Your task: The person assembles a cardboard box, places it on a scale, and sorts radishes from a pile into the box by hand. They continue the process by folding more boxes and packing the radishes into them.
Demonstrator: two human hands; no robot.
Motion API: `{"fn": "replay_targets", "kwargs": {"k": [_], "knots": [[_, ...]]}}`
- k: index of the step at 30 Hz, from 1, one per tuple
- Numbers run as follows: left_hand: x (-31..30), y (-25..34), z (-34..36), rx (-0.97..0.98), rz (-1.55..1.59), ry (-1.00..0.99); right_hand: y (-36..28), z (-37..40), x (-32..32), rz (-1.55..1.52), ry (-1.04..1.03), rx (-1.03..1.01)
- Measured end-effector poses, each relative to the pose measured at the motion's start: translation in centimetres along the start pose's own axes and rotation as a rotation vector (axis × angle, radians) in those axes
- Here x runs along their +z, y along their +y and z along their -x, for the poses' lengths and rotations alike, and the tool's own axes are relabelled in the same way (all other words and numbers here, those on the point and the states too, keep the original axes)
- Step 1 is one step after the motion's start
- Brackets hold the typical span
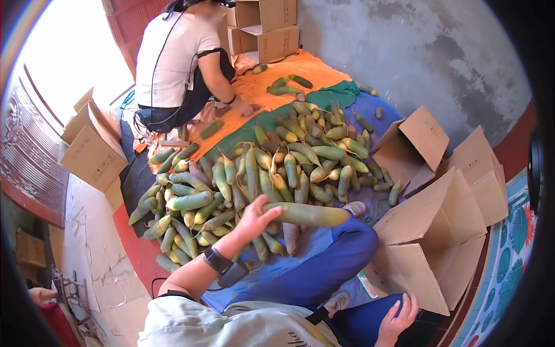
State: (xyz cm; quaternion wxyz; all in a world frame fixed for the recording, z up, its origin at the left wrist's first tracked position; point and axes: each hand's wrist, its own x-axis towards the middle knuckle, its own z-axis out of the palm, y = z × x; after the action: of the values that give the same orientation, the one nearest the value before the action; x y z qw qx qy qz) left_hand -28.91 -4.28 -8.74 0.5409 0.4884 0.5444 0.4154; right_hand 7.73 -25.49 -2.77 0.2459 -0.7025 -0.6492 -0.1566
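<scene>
**While the left hand (254, 221) grips a long green vegetable (309, 214), the right hand (399, 319) is loosely open**

Although lettering shows in several spots, little of it can be read. Cursive script on the pale shirt (231, 327), at the lower edge of the view, seems to end in "tha". Small dark marks on the carton at the left (95, 159) and on the stacked cartons (278, 44) by the back wall are too small to make out.

Fingers and thumb of the left hand close around one end of the vegetable, whose yellowish far end points right, above the blue trousers (289, 279) at the knee. Just beyond spreads a heap of similar vegetables (252, 173). The right hand, fingers slightly curled, is well apart from the held vegetable and near an open carton (407, 269). A black watch (217, 259) circles the left wrist. Across the heap, another person (167, 61) crouches, one hand lowered towards an orange sheet (251, 87).
</scene>
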Motion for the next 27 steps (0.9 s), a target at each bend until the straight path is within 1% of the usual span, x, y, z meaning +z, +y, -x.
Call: {"fn": "replay_targets", "kwargs": {"k": [2, 4, 6, 8, 9, 10, 12, 13, 15, 16, 18, 19, 20, 21, 23, 24, 26, 27], "knots": [[2.0, 2.8, 0.8, -0.023, 0.234, -0.170, -1.0, -1.2, -1.1, 0.016, 0.027, -0.016], [5.0, 3.7, 2.2, -0.062, 0.308, -0.370, -3.1, -3.1, -2.4, -0.045, 0.161, -0.140], [6.9, 4.1, 3.1, -0.073, 0.313, -0.543, -4.0, -4.2, -2.9, -0.046, 0.138, -0.185], [8.6, 4.0, 3.7, -0.037, 0.323, -0.681, -5.2, -5.1, -3.1, -0.057, -0.017, -0.366], [9.3, 4.0, 4.0, -0.004, 0.270, -0.715, -5.5, -5.3, -3.0, -0.111, -0.093, -0.390], [9.8, 4.2, 4.2, 0.004, 0.278, -0.739, -4.6, -4.0, -2.0, -0.212, -0.097, -0.325], [10.3, 4.5, 4.2, -0.032, 0.295, -0.753, -4.7, -4.4, -2.5, -0.351, -0.148, -0.270], [10.5, 4.5, 4.2, -0.032, 0.297, -0.752, -4.9, -4.6, -2.9, -0.350, -0.149, -0.272], [10.9, 4.6, 4.1, -0.043, 0.247, -0.844, -5.7, -5.0, -4.3, -0.321, -0.136, -0.157], [11.1, 4.8, 4.0, -0.044, 0.249, -0.844, -5.5, -5.0, -4.8, -0.321, -0.138, -0.157], [11.3, 5.4, 3.8, 0.074, 0.349, -0.880, -5.0, -4.9, -5.8, -0.252, -0.039, -0.074], [11.0, 5.6, 3.5, 0.133, 0.285, -0.835, -4.6, -5.1, -6.5, -0.175, 0.041, -0.050], [10.7, 5.7, 3.3, 0.192, 0.222, -0.789, -4.4, -5.3, -7.2, -0.113, 0.108, 0.071], [10.7, 4.3, 2.4, 0.260, 0.199, -0.711, -3.7, -5.7, -7.8, -0.097, 0.199, 0.120], [9.3, 3.0, 1.2, 0.147, 0.102, -0.602, -2.5, -6.9, -8.2, -0.169, 0.436, 0.173], [8.7, 1.7, 0.6, 0.090, 0.073, -0.530, -1.6, -7.5, -8.8, -0.064, 0.459, 0.165], [7.6, -3.3, -0.9, -0.006, -0.023, -0.351, 0.4, -7.7, -9.1, 0.096, 0.428, 0.290], [6.9, -5.6, -1.4, -0.014, -0.084, -0.300, 2.5, -7.4, -8.9, 0.097, 0.419, 0.289]]}}
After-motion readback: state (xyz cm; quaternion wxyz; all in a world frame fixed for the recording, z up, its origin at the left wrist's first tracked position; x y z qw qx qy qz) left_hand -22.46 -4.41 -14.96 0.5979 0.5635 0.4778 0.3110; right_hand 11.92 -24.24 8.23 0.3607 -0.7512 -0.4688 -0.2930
